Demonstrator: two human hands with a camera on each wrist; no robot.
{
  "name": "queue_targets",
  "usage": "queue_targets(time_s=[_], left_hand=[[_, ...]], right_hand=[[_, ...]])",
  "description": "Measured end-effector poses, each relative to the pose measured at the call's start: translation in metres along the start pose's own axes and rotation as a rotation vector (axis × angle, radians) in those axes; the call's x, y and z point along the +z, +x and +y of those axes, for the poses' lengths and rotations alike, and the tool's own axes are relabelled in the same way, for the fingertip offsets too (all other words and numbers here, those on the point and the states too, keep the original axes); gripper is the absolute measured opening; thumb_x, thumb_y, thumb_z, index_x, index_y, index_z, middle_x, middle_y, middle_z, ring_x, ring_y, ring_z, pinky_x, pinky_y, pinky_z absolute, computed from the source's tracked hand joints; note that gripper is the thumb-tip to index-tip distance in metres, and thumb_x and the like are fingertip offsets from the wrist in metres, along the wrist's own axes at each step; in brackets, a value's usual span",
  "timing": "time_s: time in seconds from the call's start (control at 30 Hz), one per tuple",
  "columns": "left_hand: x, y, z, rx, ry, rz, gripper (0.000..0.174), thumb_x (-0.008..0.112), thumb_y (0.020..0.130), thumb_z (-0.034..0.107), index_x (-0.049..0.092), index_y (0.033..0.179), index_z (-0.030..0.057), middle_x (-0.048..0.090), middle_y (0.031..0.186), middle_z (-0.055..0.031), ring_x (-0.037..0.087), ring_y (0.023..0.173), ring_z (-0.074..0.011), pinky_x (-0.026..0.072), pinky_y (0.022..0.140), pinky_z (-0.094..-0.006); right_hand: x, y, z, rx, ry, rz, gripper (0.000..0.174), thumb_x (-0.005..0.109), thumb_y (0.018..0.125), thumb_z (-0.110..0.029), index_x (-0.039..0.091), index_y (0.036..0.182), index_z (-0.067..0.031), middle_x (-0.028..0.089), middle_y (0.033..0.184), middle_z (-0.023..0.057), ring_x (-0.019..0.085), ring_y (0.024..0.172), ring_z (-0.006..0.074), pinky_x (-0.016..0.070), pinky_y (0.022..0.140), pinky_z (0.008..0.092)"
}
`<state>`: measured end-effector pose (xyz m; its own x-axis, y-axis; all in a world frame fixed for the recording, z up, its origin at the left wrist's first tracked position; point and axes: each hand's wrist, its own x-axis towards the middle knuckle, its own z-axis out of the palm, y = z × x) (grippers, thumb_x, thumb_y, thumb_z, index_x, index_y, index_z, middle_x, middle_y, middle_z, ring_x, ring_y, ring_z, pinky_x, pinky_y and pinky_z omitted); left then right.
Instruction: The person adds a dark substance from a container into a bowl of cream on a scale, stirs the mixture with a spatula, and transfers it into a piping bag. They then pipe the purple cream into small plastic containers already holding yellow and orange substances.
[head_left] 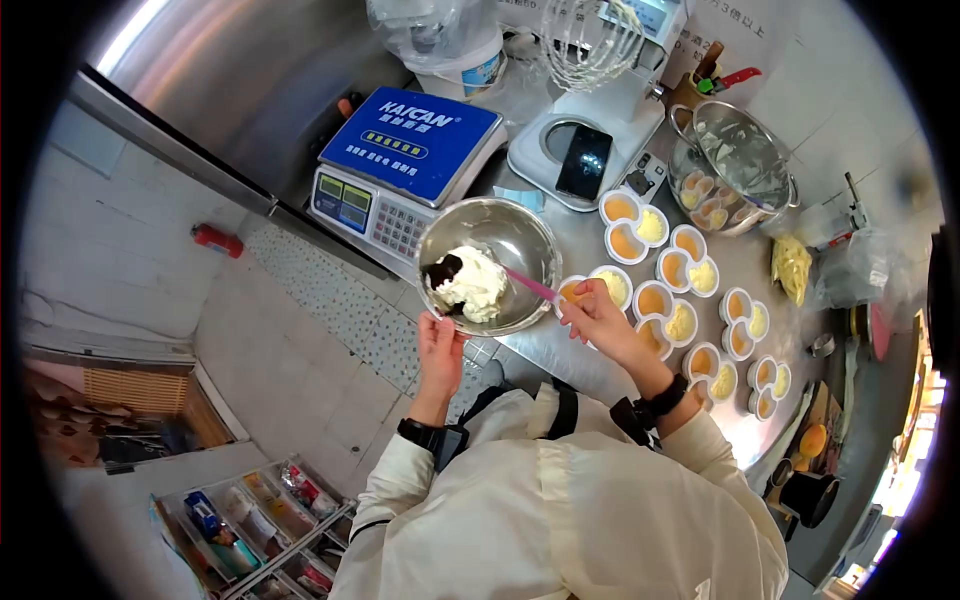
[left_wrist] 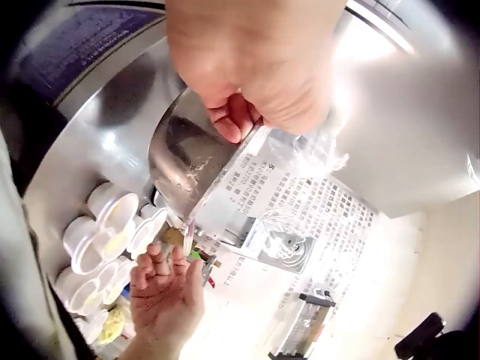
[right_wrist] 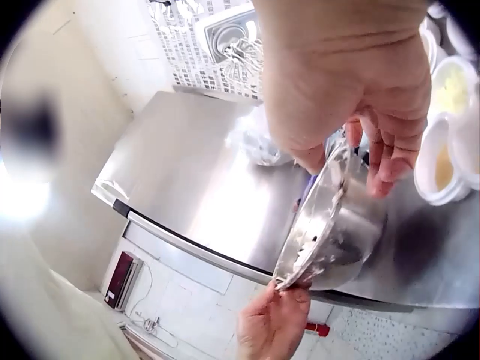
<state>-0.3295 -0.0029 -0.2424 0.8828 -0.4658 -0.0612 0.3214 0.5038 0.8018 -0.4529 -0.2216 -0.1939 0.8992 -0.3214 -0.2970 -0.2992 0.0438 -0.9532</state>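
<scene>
My left hand [head_left: 440, 355] grips the near left rim of a steel mixing bowl [head_left: 535, 235], which tilts toward me. Inside lies a mound of white cream [head_left: 480, 285] with a dark, glossy mass [head_left: 440, 270] at its left side. Between thumb and fingers, my right hand [head_left: 605, 325] pinches the pink handle [head_left: 528, 284] of a spatula, whose blade is buried in the cream. The right wrist view shows the bowl's wall [right_wrist: 360, 232] from the side, with cream smeared inside. In the left wrist view, the fingers of my left hand [left_wrist: 255, 67] curl over the rim.
White multi-part cups [head_left: 625, 243] with orange and pale yellow fillings cover the counter to the right. Behind the bowl stand a blue-topped scale [head_left: 410, 140] and a mixer base with a phone [head_left: 585, 162] on it. A large steel pot [head_left: 740, 150] is at the back right.
</scene>
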Motion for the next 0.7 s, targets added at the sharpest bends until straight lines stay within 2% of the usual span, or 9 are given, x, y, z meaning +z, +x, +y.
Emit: queue_targets(time_s=[0.13, 0.27, 0.33, 0.37, 0.43, 0.47, 0.53, 0.63, 0.7], left_hand=[[-0.026, 0.005, -0.03, -0.05, 0.004, -0.064, 0.009, 0.045, 0.09, 0.013, 0.04, 0.097, 0.0093, 0.05, 0.099, -0.0031, 0.049, 0.088, -0.0107, 0.0416, 0.079, -0.0281], [-0.04, 0.009, -0.04, -0.106, -0.031, -0.1, 0.009, 0.044, 0.091, 0.013, 0.042, 0.099, 0.01, 0.051, 0.096, -0.0033, 0.05, 0.087, -0.011, 0.0424, 0.081, -0.0292], [-0.042, 0.008, -0.033, -0.304, 0.095, -0.118, 0.014, 0.044, 0.091, 0.013, 0.042, 0.105, 0.0103, 0.051, 0.099, -0.0033, 0.051, 0.09, -0.0115, 0.0421, 0.084, -0.0291], [-0.063, 0.012, -0.039, -0.402, 0.186, -0.234, 0.023, 0.047, 0.089, 0.015, 0.042, 0.111, 0.0108, 0.052, 0.103, -0.0029, 0.051, 0.094, -0.0134, 0.0415, 0.087, -0.0298], [-0.062, 0.014, -0.019, -0.418, 0.268, -0.28, 0.025, 0.049, 0.088, 0.016, 0.042, 0.111, 0.0103, 0.052, 0.103, -0.0028, 0.051, 0.094, -0.0138, 0.0416, 0.086, -0.0302], [-0.063, 0.019, -0.01, -0.426, 0.353, -0.329, 0.027, 0.051, 0.087, 0.018, 0.042, 0.111, 0.0098, 0.052, 0.103, -0.0027, 0.051, 0.094, -0.0142, 0.0417, 0.086, -0.0306], [-0.074, 0.037, -0.006, -0.388, 0.285, -0.233, 0.029, 0.054, 0.084, 0.02, 0.042, 0.109, 0.01, 0.052, 0.102, -0.003, 0.051, 0.094, -0.0148, 0.0421, 0.085, -0.0322], [-0.068, 0.062, 0.014, -0.398, 0.052, -0.092, 0.021, 0.052, 0.085, 0.015, 0.042, 0.102, 0.0094, 0.05, 0.099, -0.0019, 0.052, 0.088, -0.012, 0.0451, 0.078, -0.0283], [-0.08, 0.071, 0.002, -0.429, 0.211, -0.222, 0.015, 0.048, 0.087, 0.012, 0.042, 0.099, 0.0093, 0.048, 0.096, -0.001, 0.052, 0.085, -0.0101, 0.0497, 0.073, -0.0286]], right_hand=[[0.013, 0.022, 0.0, 0.042, -0.026, 0.075, 0.036, 0.057, 0.083, -0.015, 0.032, 0.104, -0.0003, 0.057, 0.07, 0.0077, 0.051, 0.055, 0.0094, 0.0397, 0.046, 0.0206], [0.015, 0.055, -0.019, 0.083, 0.092, 0.071, 0.048, 0.058, 0.08, -0.014, 0.031, 0.116, 0.002, 0.057, 0.068, 0.0082, 0.05, 0.052, 0.0097, 0.0378, 0.042, 0.0215], [0.02, 0.085, -0.027, 0.282, -0.04, -0.041, 0.044, 0.058, 0.08, -0.021, 0.042, 0.112, 0.0045, 0.057, 0.067, 0.0072, 0.051, 0.054, 0.0106, 0.0373, 0.041, 0.0225], [0.024, 0.099, -0.034, 0.291, -0.041, -0.042, 0.044, 0.058, 0.08, -0.021, 0.042, 0.112, 0.0045, 0.057, 0.067, 0.0072, 0.051, 0.054, 0.0106, 0.0373, 0.041, 0.0225], [0.033, 0.121, -0.047, 0.368, -0.528, -0.339, 0.027, 0.058, 0.079, -0.018, 0.054, 0.094, 0.0033, 0.059, 0.065, 0.01, 0.054, 0.052, 0.0157, 0.0419, 0.044, 0.0276], [0.038, 0.126, -0.047, 0.366, -0.535, -0.342, 0.027, 0.058, 0.079, -0.018, 0.054, 0.094, 0.0033, 0.059, 0.065, 0.01, 0.054, 0.052, 0.0157, 0.0419, 0.044, 0.0276], [0.048, 0.132, -0.047, -0.137, -1.117, -0.291, 0.02, 0.055, 0.076, -0.016, 0.059, 0.084, 0.0023, 0.06, 0.066, 0.014, 0.059, 0.059, 0.0261, 0.0464, 0.052, 0.0366], [0.058, 0.114, -0.063, -0.334, -1.447, -0.35, 0.022, 0.052, 0.074, -0.012, 0.058, 0.093, -0.0007, 0.06, 0.075, 0.0149, 0.06, 0.067, 0.0324, 0.0473, 0.059, 0.0422], [0.063, 0.094, -0.061, -0.469, -1.477, -0.379, 0.018, 0.053, 0.072, -0.009, 0.058, 0.088, -0.0011, 0.06, 0.074, 0.0155, 0.061, 0.068, 0.0307, 0.0484, 0.058, 0.0405]])
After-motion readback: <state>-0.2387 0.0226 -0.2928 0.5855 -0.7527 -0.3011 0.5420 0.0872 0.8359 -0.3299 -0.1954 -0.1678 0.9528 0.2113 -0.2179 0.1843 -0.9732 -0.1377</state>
